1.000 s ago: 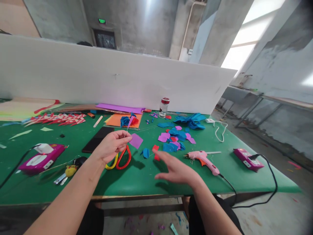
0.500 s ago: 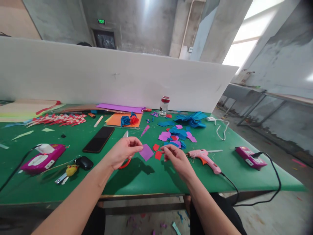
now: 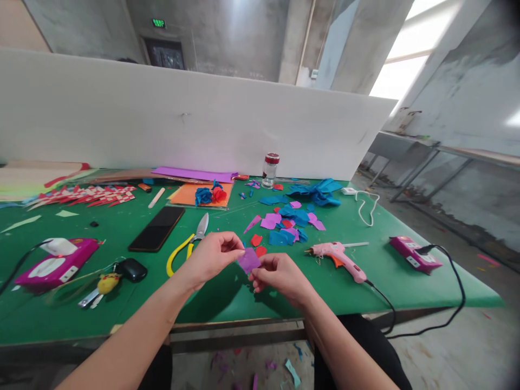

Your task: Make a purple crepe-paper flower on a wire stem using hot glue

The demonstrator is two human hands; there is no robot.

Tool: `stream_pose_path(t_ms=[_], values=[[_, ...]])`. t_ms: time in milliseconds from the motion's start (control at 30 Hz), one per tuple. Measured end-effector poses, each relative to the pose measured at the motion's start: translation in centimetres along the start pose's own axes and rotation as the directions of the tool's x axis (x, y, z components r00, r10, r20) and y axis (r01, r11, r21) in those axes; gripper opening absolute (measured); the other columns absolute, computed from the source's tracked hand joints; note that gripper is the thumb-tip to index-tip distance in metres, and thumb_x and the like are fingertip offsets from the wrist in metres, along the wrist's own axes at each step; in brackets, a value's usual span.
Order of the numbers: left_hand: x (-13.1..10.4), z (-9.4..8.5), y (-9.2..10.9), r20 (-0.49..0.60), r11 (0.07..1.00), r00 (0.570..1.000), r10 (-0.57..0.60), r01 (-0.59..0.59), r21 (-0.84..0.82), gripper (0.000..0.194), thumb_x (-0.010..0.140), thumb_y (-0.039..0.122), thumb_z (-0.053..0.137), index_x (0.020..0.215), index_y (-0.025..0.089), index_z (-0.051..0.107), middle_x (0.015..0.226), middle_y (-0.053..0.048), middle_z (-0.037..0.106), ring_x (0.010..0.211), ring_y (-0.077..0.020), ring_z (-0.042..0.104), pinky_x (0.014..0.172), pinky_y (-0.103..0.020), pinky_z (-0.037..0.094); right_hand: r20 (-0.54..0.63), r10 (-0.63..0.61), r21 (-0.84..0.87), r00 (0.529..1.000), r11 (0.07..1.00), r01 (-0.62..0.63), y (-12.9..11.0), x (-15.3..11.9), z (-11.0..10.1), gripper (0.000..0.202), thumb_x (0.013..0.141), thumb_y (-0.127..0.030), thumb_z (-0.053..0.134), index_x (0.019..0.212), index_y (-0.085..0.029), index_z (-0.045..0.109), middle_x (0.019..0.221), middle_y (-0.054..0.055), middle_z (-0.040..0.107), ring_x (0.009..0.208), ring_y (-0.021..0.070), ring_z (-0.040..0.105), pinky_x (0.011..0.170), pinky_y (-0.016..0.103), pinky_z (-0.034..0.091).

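A small piece of purple paper is held up over the green table between my two hands. My left hand pinches its upper left edge. The fingers of my right hand are closed on its lower right side. Just beyond the paper lie red paper pieces, with a purple strip behind them. Yellow-handled scissors rest beside my left hand, partly hidden by it. To the right of my right hand lies a pink glue gun with a clear stick in its back.
Blue crepe paper and several cut pieces lie behind my hands, near a red-lidded glass jar. Paper flowers sit on orange paper. Leftward are a phone, keys with a yellow charm and a magenta power strip; another power strip stands right.
My right hand has moved left and taken hold of the purple paper. My left hand has shifted slightly right and down, and more of the scissors shows.
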State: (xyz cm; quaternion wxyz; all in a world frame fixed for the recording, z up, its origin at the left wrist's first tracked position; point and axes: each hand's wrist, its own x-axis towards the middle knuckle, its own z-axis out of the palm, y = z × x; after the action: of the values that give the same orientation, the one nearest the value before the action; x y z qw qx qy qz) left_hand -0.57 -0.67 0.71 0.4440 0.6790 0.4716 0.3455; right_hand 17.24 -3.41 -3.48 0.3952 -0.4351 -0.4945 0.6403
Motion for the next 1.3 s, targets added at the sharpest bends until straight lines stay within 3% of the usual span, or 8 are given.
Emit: stream_pose_path(t_ms=[333,500,600,700,767,867,1033,1300], values=[[-0.1,0.1,0.1,-0.006,0.998,1.000,-0.009,0.008,-0.067,0.016,0.068,0.032,0.072,0.071,0.017,0.067,0.066,-0.001,0.063,0.060,-0.0130,0.053,0.056,-0.023,0.040,0.051,0.054,0.096,0.997,0.994,-0.059,0.3,-0.3,0.5,0.021,0.065,-0.031,0.071,0.066,-0.009,0.071,0.060,0.006,0.069,0.046,0.0102,0.060,0.050,0.024,0.051],[-0.3,0.1,0.6,-0.145,0.963,0.989,-0.031,-0.010,-0.269,0.025,0.082,0.040,0.056,0.091,0.017,0.064,0.070,0.000,0.060,0.049,-0.0081,0.039,0.046,-0.020,0.030,-0.203,-0.075,0.324,0.976,0.936,0.140,0.6,0.6,0.2,0.027,0.065,-0.037,0.077,0.070,-0.011,0.073,0.064,0.003,0.067,0.051,0.0079,0.055,0.054,0.022,0.047],[-0.5,1.1,0.8,-0.134,0.944,0.991,-0.026,-0.020,-0.329,0.026,0.081,0.034,0.058,0.103,0.020,0.057,0.067,0.002,0.063,0.050,-0.0092,0.040,0.048,-0.020,0.032,-0.337,-0.139,0.353,0.931,0.898,0.261,0.7,1.1,0.4,0.023,0.065,-0.035,0.078,0.066,-0.013,0.072,0.061,0.000,0.063,0.054,0.0078,0.050,0.056,0.021,0.043],[-1.0,2.9,0.9,-0.144,0.892,0.987,-0.071,-0.002,-0.451,0.019,0.079,0.035,0.062,0.087,0.021,0.053,0.070,0.001,0.066,0.053,-0.0105,0.046,0.049,-0.021,0.036,-0.423,-0.195,0.331,0.885,0.876,0.351,0.9,1.4,0.8,0.023,0.067,-0.034,0.077,0.058,-0.015,0.068,0.055,-0.002,0.057,0.055,0.0088,0.046,0.057,0.022,0.039],[-1.4,4.1,0.9,-0.159,0.850,0.981,-0.107,0.008,-0.527,0.020,0.078,0.037,0.064,0.079,0.020,0.053,0.071,0.000,0.065,0.061,-0.0126,0.053,0.059,-0.024,0.045,-0.460,-0.198,0.344,0.866,0.859,0.379,1.1,1.5,1.2,0.024,0.068,-0.035,0.077,0.058,-0.016,0.067,0.055,-0.003,0.056,0.056,0.0100,0.045,0.059,0.023,0.039],[-1.7,5.5,0.6,-0.187,0.828,0.971,-0.152,0.021,-0.561,0.022,0.072,0.035,0.071,0.072,0.018,0.057,0.071,0.001,0.060,0.068,-0.0134,0.054,0.066,-0.025,0.046,-0.467,-0.190,0.358,0.864,0.852,0.381,1.4,1.5,1.8,0.021,0.069,-0.038,0.075,0.066,-0.018,0.071,0.059,-0.001,0.059,0.063,0.0140,0.051,0.063,0.025,0.042],[-1.8,6.0,0.1,-0.182,0.858,0.964,-0.194,0.077,-0.508,0.024,0.066,0.037,0.075,0.066,0.017,0.062,0.061,0.003,0.053,0.054,-0.0099,0.041,0.049,-0.021,0.033,-0.413,-0.186,0.353,0.891,0.869,0.346,1.3,1.4,2.2,0.022,0.070,-0.039,0.074,0.079,-0.019,0.075,0.072,0.002,0.067,0.073,0.0167,0.056,0.070,0.027,0.044],[-1.7,6.2,0.4,-0.147,0.853,0.972,-0.183,0.083,-0.516,0.027,0.064,0.041,0.076,0.063,0.018,0.063,0.055,0.004,0.051,0.051,-0.0100,0.040,0.048,-0.022,0.031,-0.398,-0.193,0.401,0.897,0.842,0.360,0.7,0.8,2.2,0.019,0.070,-0.037,0.075,0.074,-0.019,0.075,0.074,0.002,0.070,0.075,0.0162,0.060,0.075,0.027,0.046]])
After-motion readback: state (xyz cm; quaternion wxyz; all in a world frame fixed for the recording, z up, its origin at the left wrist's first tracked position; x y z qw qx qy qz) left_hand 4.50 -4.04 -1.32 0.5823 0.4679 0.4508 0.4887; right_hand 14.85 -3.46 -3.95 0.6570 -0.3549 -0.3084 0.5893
